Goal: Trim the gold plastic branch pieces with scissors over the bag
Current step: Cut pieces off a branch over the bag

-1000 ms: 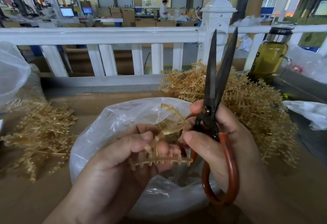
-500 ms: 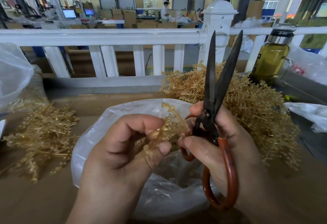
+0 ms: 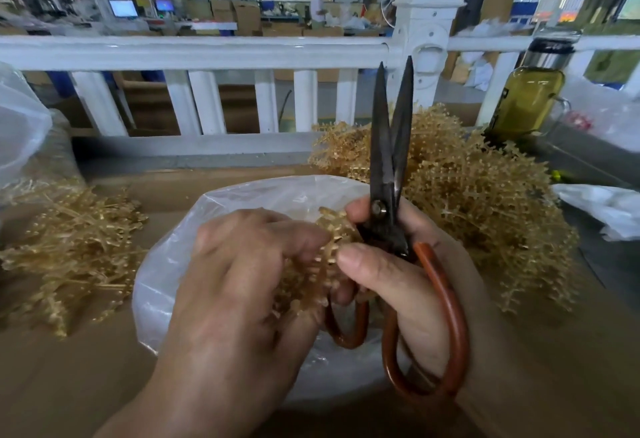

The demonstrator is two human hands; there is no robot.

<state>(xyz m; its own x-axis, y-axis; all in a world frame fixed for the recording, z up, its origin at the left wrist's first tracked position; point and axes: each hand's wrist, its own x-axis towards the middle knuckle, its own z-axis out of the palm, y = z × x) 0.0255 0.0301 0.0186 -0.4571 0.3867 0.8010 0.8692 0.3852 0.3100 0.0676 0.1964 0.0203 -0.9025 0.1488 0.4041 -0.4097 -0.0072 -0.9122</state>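
Gripping gold branch piece w/ both hands

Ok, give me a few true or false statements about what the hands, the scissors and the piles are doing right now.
1. The right hand holds the scissors with blades pointing up. True.
2. The scissors have blue handles. False: they are reddish-brown.
3. The left hand grips a gold branch piece over the plastic bag. True.
4. The blades are cutting the piece. False: they point away from it.
5. The bigger gold pile lies to the right. True.
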